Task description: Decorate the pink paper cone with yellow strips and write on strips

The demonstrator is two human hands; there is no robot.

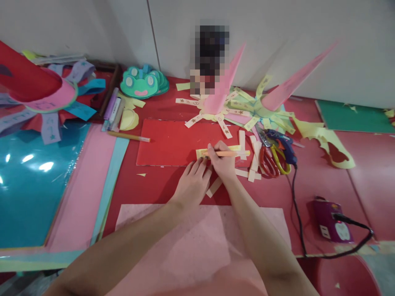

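Right hand [224, 162] has its grip closed round an orange pen [228, 153], fingers bunched near the writing end; the tip is down at the left end of a yellow paper strip [235, 148], which lies on a red board [168, 142] in the middle of the red worktop [129, 181]. Left hand [194, 181] has a loose, unclosed grip; its fingers are stretched out side by side, palm down, with the fingertips right at the strip's near edge; can't really tell how hard they're pressing.

Just right of the hands there's a scatter of pale paper strips [254, 158], some crossing each other; next to those sit scissors with red handles [269, 161], a yellow-handled pair [280, 161] and a blue glue gun [285, 146], its cord looping down to a purple box [330, 222]. Behind the board are two pink paper cones [220, 94], with strips fanned round their bases; further left, some green frog cutouts [142, 82]; a big pink sheet [200, 238] lies under the forearms.
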